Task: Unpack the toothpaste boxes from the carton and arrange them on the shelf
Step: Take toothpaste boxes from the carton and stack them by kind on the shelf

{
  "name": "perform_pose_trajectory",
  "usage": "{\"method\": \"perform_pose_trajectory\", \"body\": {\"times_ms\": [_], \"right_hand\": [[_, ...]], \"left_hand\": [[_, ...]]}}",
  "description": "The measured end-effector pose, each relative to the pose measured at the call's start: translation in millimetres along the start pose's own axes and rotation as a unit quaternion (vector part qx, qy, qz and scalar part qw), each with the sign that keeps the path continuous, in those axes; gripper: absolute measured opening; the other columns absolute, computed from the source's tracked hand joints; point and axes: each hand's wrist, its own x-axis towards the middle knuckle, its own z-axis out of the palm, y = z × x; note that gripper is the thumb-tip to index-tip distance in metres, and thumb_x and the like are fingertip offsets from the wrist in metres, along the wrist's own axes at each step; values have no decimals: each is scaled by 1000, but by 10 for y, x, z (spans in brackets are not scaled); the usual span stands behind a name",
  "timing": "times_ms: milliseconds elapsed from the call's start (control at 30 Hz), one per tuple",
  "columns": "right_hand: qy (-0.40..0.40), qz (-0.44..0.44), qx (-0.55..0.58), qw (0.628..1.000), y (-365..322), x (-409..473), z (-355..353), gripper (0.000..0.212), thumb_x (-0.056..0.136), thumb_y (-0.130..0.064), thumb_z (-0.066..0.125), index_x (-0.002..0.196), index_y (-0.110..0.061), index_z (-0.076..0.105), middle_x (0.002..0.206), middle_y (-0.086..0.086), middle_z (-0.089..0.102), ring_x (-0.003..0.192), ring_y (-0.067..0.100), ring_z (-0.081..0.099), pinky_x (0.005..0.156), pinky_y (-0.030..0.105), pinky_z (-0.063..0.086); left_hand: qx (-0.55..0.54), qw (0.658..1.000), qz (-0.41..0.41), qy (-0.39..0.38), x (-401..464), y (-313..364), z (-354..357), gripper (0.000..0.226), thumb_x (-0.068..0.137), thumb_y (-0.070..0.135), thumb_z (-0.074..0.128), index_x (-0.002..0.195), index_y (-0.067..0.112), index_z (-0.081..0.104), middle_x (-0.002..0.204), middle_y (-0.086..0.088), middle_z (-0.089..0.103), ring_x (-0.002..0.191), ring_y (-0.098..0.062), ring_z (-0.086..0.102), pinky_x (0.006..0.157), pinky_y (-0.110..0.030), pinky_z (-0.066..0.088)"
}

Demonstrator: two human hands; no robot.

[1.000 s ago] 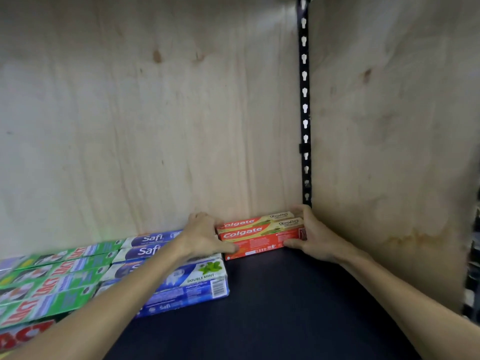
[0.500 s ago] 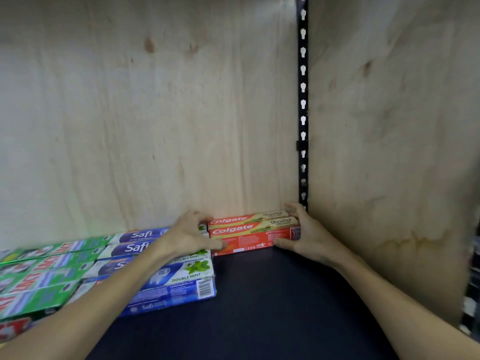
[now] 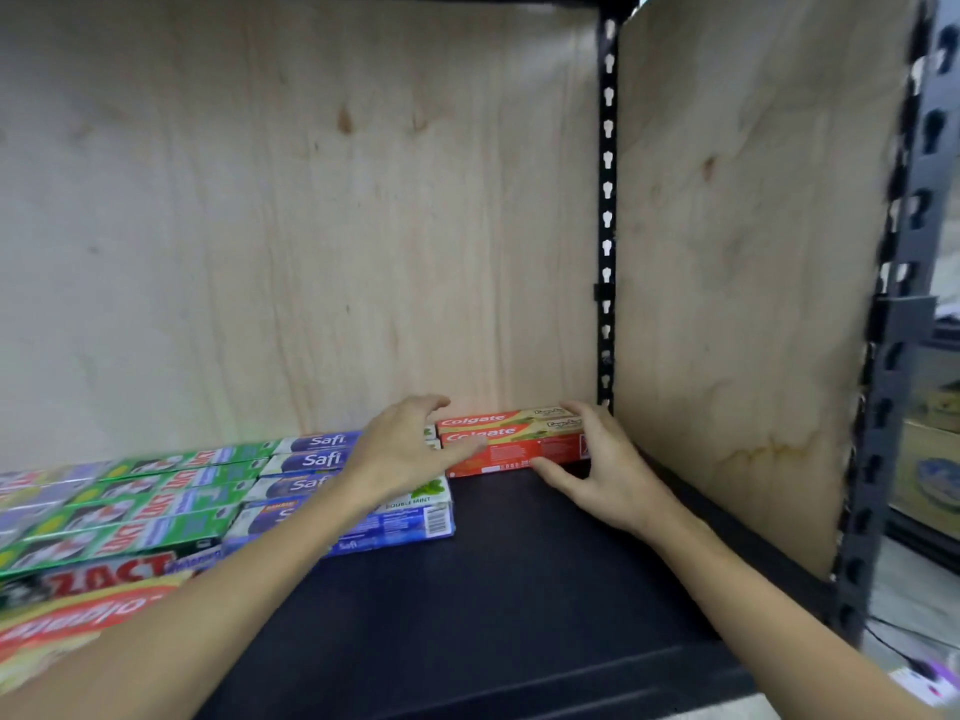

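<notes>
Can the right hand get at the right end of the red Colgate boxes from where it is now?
Probably yes. The right hand is already at that end of the Colgate boxes, fingers spread and thumb at the front face. Only the plywood side panel crowds it.

"Colgate" in white on two red boxes (image 3: 511, 433) stacked in back right corner of shelf; small print on their front face unreadable. "Safi" in white on blue boxes (image 3: 317, 462) just left of them; "DOUBLE MINT" on front blue box (image 3: 415, 504), barcode at its end. "ZACT" in red on green boxes (image 3: 119, 532) at left. Upside-down, blurred "Colgate" on red box (image 3: 78, 621) at lower left.
</notes>
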Motion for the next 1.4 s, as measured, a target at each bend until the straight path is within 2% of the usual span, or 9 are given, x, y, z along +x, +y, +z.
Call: {"method": "perform_pose_trajectory", "body": {"times_ms": [100, 200, 367, 533, 833, 1000, 1167, 1300, 1400], "right_hand": [[18, -32, 17, 999, -230, -191, -24, 76, 85, -57, 68, 146, -27, 33, 138, -10, 43, 129, 2, 39, 114, 28, 35], [17, -38, 30, 999, -447, -383, -61, 76, 86, -56, 68, 146, -28, 31, 141, -10, 40, 136, 5, 35, 116, 27, 30], [25, -81, 13, 996, -796, -702, -80, 85, 87, -56, 67, 151, -19, 28, 149, -5, 39, 141, 7, 33, 119, 31, 30], [8, -45, 56, 997, -1180, -1111, -26, 92, 88, -57, 65, 158, -21, 15, 159, -8, 26, 147, 0, 20, 120, 24, 22], [-10, -18, 116, 993, -1831, -1693, 290, 90, 89, -53, 65, 157, -22, 14, 152, -9, 31, 141, 1, 28, 116, 25, 28], [-28, -16, 98, 995, -2101, -1701, 511, 93, 89, -58, 63, 158, -20, 14, 156, -2, 31, 144, 7, 27, 116, 25, 27], [-61, -12, 114, 992, -2372, -1536, 669, 97, 86, -63, 64, 158, -20, 14, 161, 0, 27, 148, 9, 24, 120, 34, 28], [-109, -12, 91, 990, -2543, -1402, 786, 98, 80, -72, 64, 156, -27, 20, 158, -1, 33, 143, 12, 34, 115, 35, 35], [-150, -22, 96, 984, -2647, -1320, 860, 104, 73, -79, 64, 155, -29, 25, 156, -2, 39, 141, 11, 38, 113, 34, 38]], "left_hand": [[22, 993, 68, 95, -344, 128, -20, 72, 83, 68, 62, 141, 27, 52, 143, 10, 54, 134, -13, 46, 112, -32, 36], [49, 984, 99, 139, -661, 177, -16, 72, 83, 64, 61, 142, 24, 48, 142, 7, 52, 135, -13, 43, 112, -29, 32], [47, 983, 87, 154, -1047, 146, -109, 77, 82, 59, 65, 143, 16, 44, 140, -1, 52, 134, -20, 44, 114, -37, 37], [52, 981, 90, 164, -1443, 137, -338, 66, 88, 52, 66, 140, 17, 45, 136, 2, 51, 131, -17, 44, 110, -30, 34], [131, 966, 87, 206, -2224, -128, -662, 59, 92, 49, 56, 136, 10, 51, 139, -3, 50, 137, -24, 40, 118, -36, 26], [186, 956, 35, 223, -2472, -543, -1046, 68, 86, 62, 49, 135, 14, 53, 136, -2, 54, 135, -25, 43, 120, -46, 25], [221, 949, -27, 221, -2679, -1026, -1332, 79, 85, 77, 47, 138, 18, 51, 142, -2, 51, 139, -24, 38, 121, -45, 19], [183, 953, -111, 215, -2808, -1328, -1503, 98, 78, 91, 37, 146, 21, 43, 151, -6, 39, 144, -27, 30, 119, -49, 22], [110, 964, -145, 192, -2896, -1480, -1623, 103, 71, 94, 45, 150, 28, 34, 153, 0, 34, 143, -23, 30, 115, -51, 32]]}}
